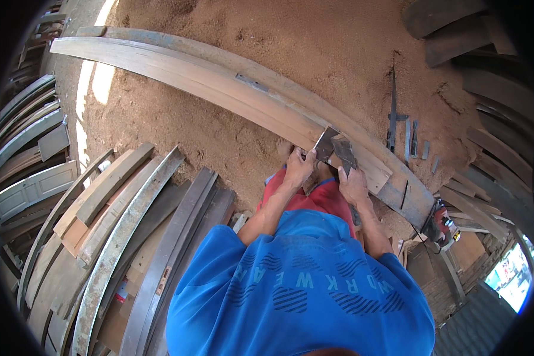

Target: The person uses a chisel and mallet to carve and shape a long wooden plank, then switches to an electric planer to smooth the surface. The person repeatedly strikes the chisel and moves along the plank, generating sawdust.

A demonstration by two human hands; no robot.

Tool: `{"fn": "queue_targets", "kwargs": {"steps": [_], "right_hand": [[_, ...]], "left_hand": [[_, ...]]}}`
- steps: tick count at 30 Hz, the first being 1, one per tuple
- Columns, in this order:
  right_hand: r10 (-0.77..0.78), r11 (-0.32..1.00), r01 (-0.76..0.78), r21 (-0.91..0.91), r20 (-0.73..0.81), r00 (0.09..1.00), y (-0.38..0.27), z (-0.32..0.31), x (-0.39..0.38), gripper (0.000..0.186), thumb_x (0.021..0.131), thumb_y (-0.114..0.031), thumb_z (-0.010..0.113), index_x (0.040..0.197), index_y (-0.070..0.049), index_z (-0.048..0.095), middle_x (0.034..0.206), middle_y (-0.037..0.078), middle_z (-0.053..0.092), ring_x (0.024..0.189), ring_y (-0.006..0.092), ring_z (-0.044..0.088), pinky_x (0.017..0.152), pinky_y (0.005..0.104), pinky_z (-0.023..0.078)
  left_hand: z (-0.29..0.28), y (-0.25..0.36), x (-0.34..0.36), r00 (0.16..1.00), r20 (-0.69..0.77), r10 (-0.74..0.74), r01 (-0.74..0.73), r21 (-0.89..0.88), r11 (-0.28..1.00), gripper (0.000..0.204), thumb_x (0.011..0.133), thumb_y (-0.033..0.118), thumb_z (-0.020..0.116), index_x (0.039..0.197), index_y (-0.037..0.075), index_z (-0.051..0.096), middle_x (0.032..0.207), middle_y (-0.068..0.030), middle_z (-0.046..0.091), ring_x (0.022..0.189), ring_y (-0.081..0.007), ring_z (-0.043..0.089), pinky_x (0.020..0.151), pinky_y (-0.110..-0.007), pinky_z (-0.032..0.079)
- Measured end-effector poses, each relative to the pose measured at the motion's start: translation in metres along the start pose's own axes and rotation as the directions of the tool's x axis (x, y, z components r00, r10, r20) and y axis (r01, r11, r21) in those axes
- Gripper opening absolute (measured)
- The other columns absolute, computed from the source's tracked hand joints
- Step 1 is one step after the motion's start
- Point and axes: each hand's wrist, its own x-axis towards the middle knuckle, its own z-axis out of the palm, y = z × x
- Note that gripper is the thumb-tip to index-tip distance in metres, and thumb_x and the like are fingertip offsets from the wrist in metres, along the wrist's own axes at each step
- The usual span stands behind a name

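My left hand (301, 167) pinches the edge of a thin, dark, square-cornered plate (324, 143), held over the pale wooden plank (213, 89). Close beside it, my right hand (354, 186) is closed round the lower end of a dark, dusty tool with a broad flat end (342, 149). The tool's upper end is next to the plate; whether they touch I cannot tell. Long and pale, the plank runs from the far left toward the right, passing just beyond my hands. Behind it lies a greyer beam (314, 101), with a small metal bar (252, 82) between them.
A long pointed metal tool (392, 113) and several chisel-like tools (415, 140) lie on the sawdust-covered ground (338, 47). At the beam's right end sits a red power tool (439, 225). Stacked boards (115, 234) fill the left; more timber (463, 41) lies at the right.
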Motion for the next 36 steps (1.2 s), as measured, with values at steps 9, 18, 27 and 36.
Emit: {"fn": "queue_targets", "kwargs": {"steps": [9,18,27,36], "right_hand": [[-0.177,0.977,0.186,0.102,-0.094,0.980,-0.033,-0.037,-0.011,0.038,0.102,-0.031,0.056,0.117,0.001,0.066,0.105,0.032,0.069,0.100,0.0536,0.064,0.086,0.0592,0.051],[-0.005,0.960,0.025,-0.279,0.070,0.998,-0.051,-0.034,0.032,0.045,0.103,-0.034,0.055,0.121,0.007,0.052,0.094,0.037,0.067,0.092,0.0535,0.068,0.080,0.0597,0.053],[-0.182,0.952,0.193,-0.237,0.066,0.981,-0.037,-0.027,0.016,0.046,0.102,-0.036,0.056,0.121,0.006,0.055,0.091,0.036,0.068,0.091,0.0536,0.068,0.080,0.0597,0.053],[-0.163,0.964,0.166,-0.206,0.031,0.986,-0.040,-0.024,0.014,0.043,0.101,-0.036,0.058,0.114,0.004,0.058,0.085,0.034,0.069,0.084,0.0527,0.069,0.075,0.0593,0.054]], "left_hand": [[0.003,0.008,-0.009,0.984,-0.089,-0.158,0.145,-0.136,0.980,0.028,0.096,0.029,0.072,0.090,0.005,0.060,0.072,-0.0023,0.062,0.062,-0.0097,0.056,0.057,-0.030,0.047],[0.010,0.006,-0.004,0.986,-0.154,-0.058,0.037,-0.138,0.990,0.031,0.092,0.030,0.075,0.084,0.005,0.059,0.068,-0.0017,0.060,0.058,-0.0093,0.054,0.053,-0.030,0.046],[0.008,0.002,-0.001,0.988,-0.145,-0.045,0.023,-0.148,0.989,0.036,0.090,0.034,0.075,0.081,0.002,0.061,0.067,-0.0043,0.062,0.061,-0.0124,0.056,0.056,-0.033,0.047],[0.008,0.003,0.006,0.987,-0.144,-0.075,0.061,-0.104,0.993,0.036,0.089,0.034,0.076,0.079,0.003,0.061,0.068,-0.0046,0.062,0.062,-0.0133,0.055,0.057,-0.034,0.047]]}}
